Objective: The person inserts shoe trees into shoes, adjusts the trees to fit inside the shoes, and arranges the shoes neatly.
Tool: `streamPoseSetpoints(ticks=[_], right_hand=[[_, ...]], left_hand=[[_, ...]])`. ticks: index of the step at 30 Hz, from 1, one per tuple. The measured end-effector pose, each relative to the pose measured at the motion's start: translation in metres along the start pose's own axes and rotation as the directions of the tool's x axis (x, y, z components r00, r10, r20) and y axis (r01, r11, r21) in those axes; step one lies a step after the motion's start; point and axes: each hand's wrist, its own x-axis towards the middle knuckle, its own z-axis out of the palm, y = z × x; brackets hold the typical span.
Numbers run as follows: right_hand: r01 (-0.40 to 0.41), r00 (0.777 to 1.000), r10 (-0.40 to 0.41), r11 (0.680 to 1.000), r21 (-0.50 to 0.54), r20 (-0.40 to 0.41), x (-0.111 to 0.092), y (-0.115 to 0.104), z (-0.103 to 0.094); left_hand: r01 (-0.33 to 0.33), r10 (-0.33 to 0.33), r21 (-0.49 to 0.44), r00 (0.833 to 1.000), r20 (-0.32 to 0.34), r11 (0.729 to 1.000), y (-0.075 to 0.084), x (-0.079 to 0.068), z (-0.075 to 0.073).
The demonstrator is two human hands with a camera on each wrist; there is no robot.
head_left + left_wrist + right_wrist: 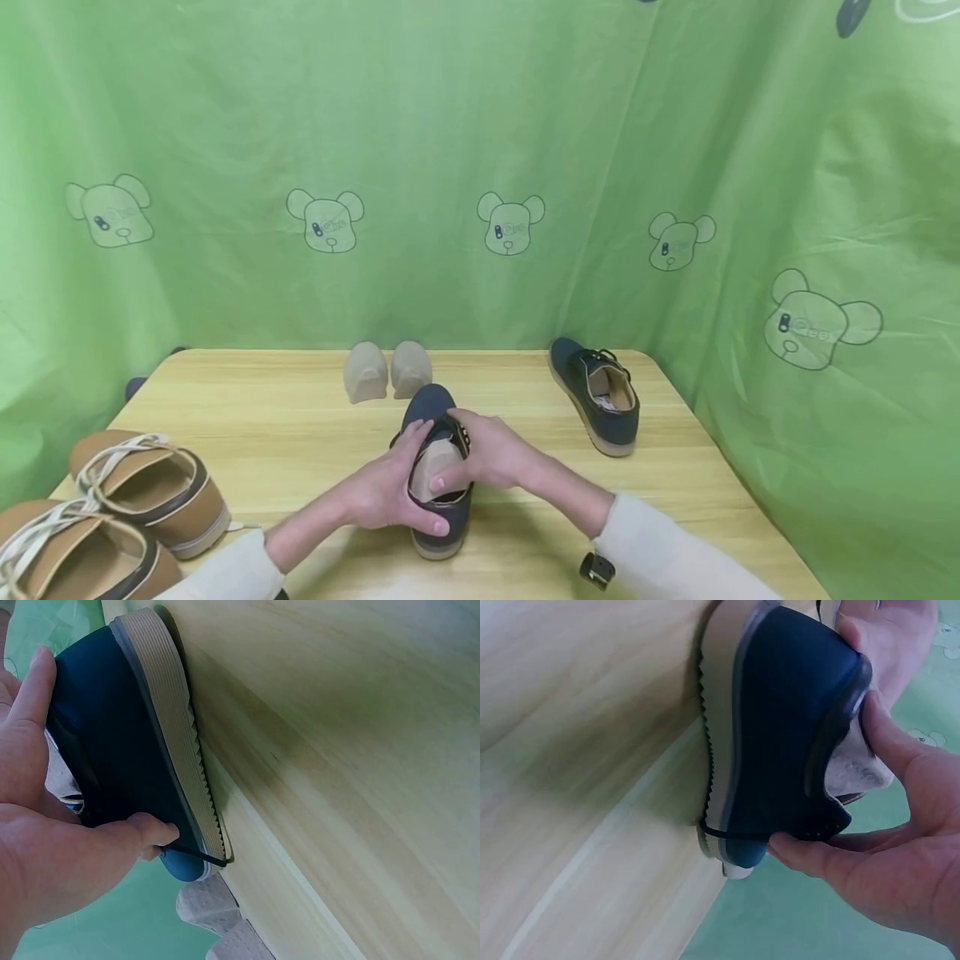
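Note:
A navy lace-up shoe (430, 402) with a pale ridged sole stands on the table, toe pointing away. Inside its opening sits a greyish-beige moulded shoe insert (437, 463). My left hand (382, 492) grips the shoe from the left, thumb at the heel and fingers near the laces. On the other side my right hand (491, 450) holds the shoe, its thumb against the insert and its fingers by the lacing. The right wrist view shows part of the insert (855, 766) above the collar. The insert's front is hidden inside the shoe.
Two similar inserts (366, 372) stand side by side at the table's back edge. Another navy shoe (597, 396) stands at the back right. Two tan shoes (150, 492) with white laces are at the front left. A green curtain (450, 125) surrounds the wooden table (262, 392).

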Motion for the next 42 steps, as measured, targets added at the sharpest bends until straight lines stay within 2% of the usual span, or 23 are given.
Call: streamPoseSetpoints(ticks=[4, 11, 15, 19, 22, 26, 33, 42], right_hand=[[0.019, 0.999, -0.020, 1.000, -0.015, -0.048, 0.001, -0.001, 0.008], [-0.045, 0.997, 0.042, 0.998, -0.051, -0.067, 0.001, 0.000, 0.026], [-0.032, 0.995, 0.027, 0.998, -0.052, -0.095, 0.002, 0.003, 0.029], [-0.010, 0.997, 0.007, 0.999, -0.043, -0.078, 0.003, 0.004, 0.026], [-0.007, 0.999, 0.006, 1.000, -0.008, -0.051, 0.002, 0.004, 0.020], [-0.041, 0.999, 0.042, 0.996, 0.074, -0.015, 0.003, 0.006, 0.011], [-0.109, 0.994, 0.111, 0.972, 0.206, 0.003, 0.005, 0.017, 0.004], [-0.116, 0.993, 0.114, 0.959, 0.260, 0.022, 0.009, 0.021, 0.004]], left_hand=[[0.002, -0.002, 0.002, 1.000, -0.002, 1.000, -0.001, -0.001, -0.002], [0.027, -0.027, -0.004, 1.000, 0.012, 1.000, 0.001, 0.000, -0.002], [0.032, -0.032, -0.018, 0.999, 0.009, 0.999, 0.001, -0.001, -0.003], [0.023, -0.023, -0.020, 1.000, 0.013, 1.000, 0.001, -0.001, -0.004], [0.013, -0.012, -0.022, 1.000, 0.021, 1.000, 0.000, -0.001, -0.004], [0.012, -0.012, -0.020, 1.000, 0.022, 1.000, 0.000, 0.000, -0.004], [0.013, -0.013, -0.011, 1.000, 0.017, 1.000, 0.001, 0.001, -0.002], [0.026, -0.026, -0.001, 0.999, 0.023, 1.000, 0.003, 0.001, -0.003]])
